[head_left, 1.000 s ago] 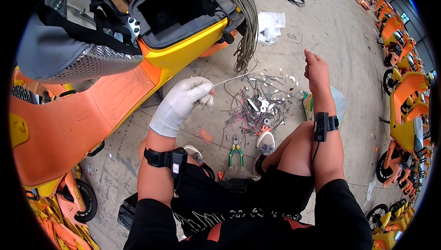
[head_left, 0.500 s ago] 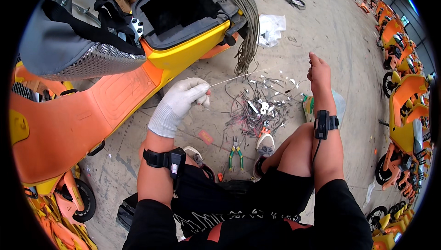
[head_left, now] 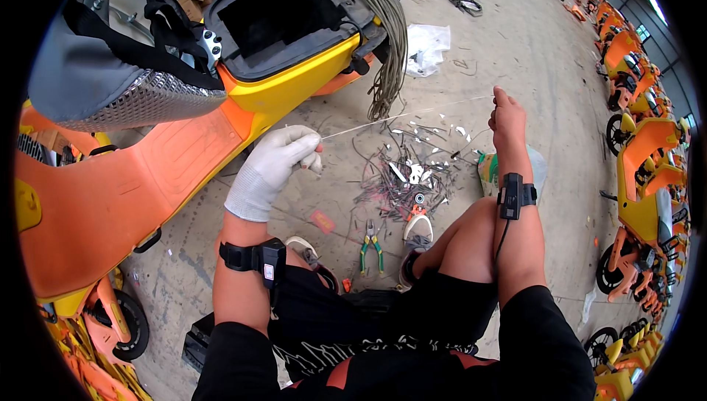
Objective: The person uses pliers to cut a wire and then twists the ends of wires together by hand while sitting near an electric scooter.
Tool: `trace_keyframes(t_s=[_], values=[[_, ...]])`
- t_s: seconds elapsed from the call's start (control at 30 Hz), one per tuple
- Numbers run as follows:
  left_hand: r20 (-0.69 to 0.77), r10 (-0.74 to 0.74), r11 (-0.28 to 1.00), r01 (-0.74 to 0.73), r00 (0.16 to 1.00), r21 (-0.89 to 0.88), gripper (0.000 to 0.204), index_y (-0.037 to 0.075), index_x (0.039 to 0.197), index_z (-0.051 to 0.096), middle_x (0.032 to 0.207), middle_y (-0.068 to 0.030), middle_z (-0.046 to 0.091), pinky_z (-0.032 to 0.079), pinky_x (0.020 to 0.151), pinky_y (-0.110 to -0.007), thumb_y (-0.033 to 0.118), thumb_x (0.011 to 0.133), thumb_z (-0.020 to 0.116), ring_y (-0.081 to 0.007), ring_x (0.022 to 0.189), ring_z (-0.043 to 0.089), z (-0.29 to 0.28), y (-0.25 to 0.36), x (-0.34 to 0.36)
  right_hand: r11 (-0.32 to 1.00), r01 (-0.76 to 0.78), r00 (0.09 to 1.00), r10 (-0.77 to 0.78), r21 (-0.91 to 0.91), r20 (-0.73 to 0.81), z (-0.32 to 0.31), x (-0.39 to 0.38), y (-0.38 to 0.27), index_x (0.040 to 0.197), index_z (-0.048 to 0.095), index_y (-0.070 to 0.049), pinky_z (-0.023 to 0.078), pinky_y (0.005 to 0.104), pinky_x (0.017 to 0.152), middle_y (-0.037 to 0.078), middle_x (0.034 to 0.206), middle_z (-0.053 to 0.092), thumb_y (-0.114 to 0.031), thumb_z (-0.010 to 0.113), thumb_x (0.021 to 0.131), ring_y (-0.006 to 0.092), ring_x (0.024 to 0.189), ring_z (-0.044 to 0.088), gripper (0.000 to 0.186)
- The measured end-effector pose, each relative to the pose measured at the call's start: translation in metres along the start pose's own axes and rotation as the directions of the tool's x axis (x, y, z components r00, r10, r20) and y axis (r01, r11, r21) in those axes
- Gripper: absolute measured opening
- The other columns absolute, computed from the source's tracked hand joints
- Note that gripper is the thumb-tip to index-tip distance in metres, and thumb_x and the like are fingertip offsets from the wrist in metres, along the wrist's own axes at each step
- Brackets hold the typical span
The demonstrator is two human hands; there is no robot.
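My left hand [head_left: 283, 162], in a white knit glove, is closed on a thin pale wire [head_left: 368, 123] that stretches up and right toward my bare right hand [head_left: 507, 117]. That hand is curled shut around the far end. Below the wire lies a scattered pile of dark strands and white scraps [head_left: 414, 173] on the concrete floor [head_left: 486, 47]. Green-and-yellow pliers [head_left: 371, 246] lie between my feet, near a small metal ring [head_left: 419, 199]. A bundle of olive cord [head_left: 387, 40] hangs from the yellow-and-orange scooter [head_left: 283, 81] at upper left.
A grey padded cover [head_left: 88, 84] sits over the scooter's footboard [head_left: 110, 173]. Rows of parked scooters [head_left: 637, 169] run along the right. A translucent bag [head_left: 427, 47], a coil of cable [head_left: 465, 5] and a green plastic sack [head_left: 490, 169] lie on the floor.
Both hands have shifted slightly left in the view, my left a little more than my right, so the wire spans a bit wider between them. Their grips look the same.
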State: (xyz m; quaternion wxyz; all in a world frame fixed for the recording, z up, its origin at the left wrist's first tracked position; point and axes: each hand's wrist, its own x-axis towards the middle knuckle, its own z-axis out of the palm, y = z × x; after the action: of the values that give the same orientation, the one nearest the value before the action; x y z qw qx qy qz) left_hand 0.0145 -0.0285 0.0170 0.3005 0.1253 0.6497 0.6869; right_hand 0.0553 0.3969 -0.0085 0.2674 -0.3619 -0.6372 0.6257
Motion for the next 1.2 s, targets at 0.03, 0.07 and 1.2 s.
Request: trace_keyframes(t_s=[0.03, 0.07, 1.2], values=[[-0.002, 0.001, 1.000, -0.001, 1.000, 0.004, 0.023, -0.001, 0.092, 0.062, 0.071, -0.0008, 0.054, 0.048, 0.072, -0.027, 0.020, 0.098, 0.056, -0.0119, 0.071, 0.057, 0.000, 0.000, 0.000, 1.000, 0.000, 1.000, 0.000, 0.000, -0.007, 0.000, 0.000, 0.000, 0.090, 0.061, 0.002, 0.028, 0.0274, 0.043, -0.003, 0.059, 0.040, -0.031, 0.067, 0.092, 0.0080, 0.046, 0.033, 0.034], [-0.005, 0.000, 1.000, 0.000, 1.000, -0.002, 0.023, -0.001, 0.092, 0.062, 0.071, -0.0008, 0.054, 0.048, 0.072, -0.027, 0.020, 0.098, 0.056, -0.0119, 0.071, 0.057, 0.000, 0.000, -0.001, 1.000, -0.004, 1.000, 0.004, -0.006, -0.010, -0.001, 0.001, 0.001, 0.090, 0.061, 0.002, 0.028, 0.0276, 0.043, -0.003, 0.059, 0.040, -0.031, 0.067, 0.092, 0.0082, 0.046, 0.033, 0.034], [-0.165, -0.026, 0.978, 0.060, 0.986, 0.200, 0.025, 0.003, 0.091, 0.062, 0.069, 0.0022, 0.051, 0.040, 0.061, -0.023, 0.027, 0.097, 0.056, -0.0101, 0.070, 0.056, 0.000, 0.015, -0.014, 0.999, -0.043, 0.994, 0.044, 0.012, -0.100, -0.007, 0.011, 0.007, 0.090, 0.058, -0.003, 0.026, 0.0270, 0.043, -0.005, 0.059, 0.036, -0.031, 0.067, 0.092, 0.0082, 0.048, 0.032, 0.029]])
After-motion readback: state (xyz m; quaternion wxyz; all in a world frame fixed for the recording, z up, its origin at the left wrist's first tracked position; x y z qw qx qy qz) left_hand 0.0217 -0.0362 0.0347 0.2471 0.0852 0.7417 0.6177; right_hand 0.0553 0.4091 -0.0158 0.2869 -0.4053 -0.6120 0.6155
